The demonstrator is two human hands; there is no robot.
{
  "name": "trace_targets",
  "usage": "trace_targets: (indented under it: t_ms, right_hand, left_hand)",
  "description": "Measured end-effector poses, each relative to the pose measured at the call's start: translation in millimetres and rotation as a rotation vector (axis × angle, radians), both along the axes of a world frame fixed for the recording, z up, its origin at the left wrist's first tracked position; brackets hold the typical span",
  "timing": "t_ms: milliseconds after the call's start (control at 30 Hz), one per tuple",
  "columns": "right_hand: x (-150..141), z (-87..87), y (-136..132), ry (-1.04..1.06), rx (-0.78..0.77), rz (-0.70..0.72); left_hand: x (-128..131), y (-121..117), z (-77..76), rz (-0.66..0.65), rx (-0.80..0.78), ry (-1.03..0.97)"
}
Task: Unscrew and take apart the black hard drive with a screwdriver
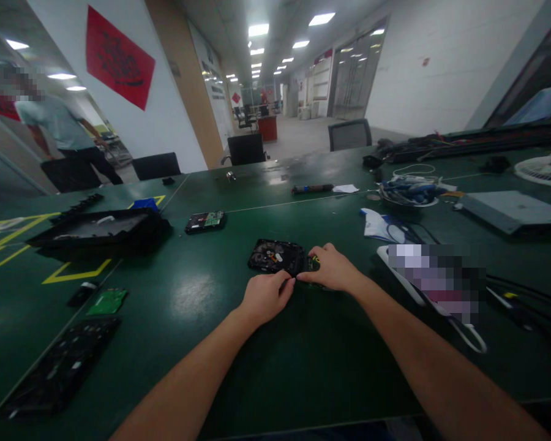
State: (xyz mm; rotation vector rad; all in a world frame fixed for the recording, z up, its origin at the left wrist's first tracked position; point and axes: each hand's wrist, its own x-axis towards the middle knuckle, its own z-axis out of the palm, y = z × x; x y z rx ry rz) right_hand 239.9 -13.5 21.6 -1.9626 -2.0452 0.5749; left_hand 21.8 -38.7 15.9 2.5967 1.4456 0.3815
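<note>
A black, opened drive unit (275,256) lies on the green tabletop, its top uncovered and small whitish and orange parts showing inside. My left hand (267,297) is at its near right corner, fingers bent and closed at the edge. My right hand (334,268) curls round a green circuit board (314,262) at the unit's right end, index finger on the far side and thumb on the near side. The thumb tips of both hands nearly meet. Most of the board is hidden under my right hand, and whether it is still joined to the unit is unclear.
A black tray (105,229), a hard drive (205,222), a green board (107,302) and a black panel (62,364) lie leftward. Rightward are a blurred-out device (434,282), cables (408,188) and a grey metal box (517,209). A person (59,122) stands beyond the table.
</note>
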Motion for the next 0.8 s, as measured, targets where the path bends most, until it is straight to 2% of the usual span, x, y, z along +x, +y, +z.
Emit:
trace_targets:
  t_ms: [500, 800]
  right_hand:
    - [-3, 2.9, -3, -0.022, -0.03, -0.024]
    - [3, 15.4, 3, 0.048, 0.004, -0.089]
  left_hand:
    - [-3, 0, 2.5, -0.041, -0.011, -0.027]
    - [-5, -1, 7.3, -0.049, -0.031, -0.027]
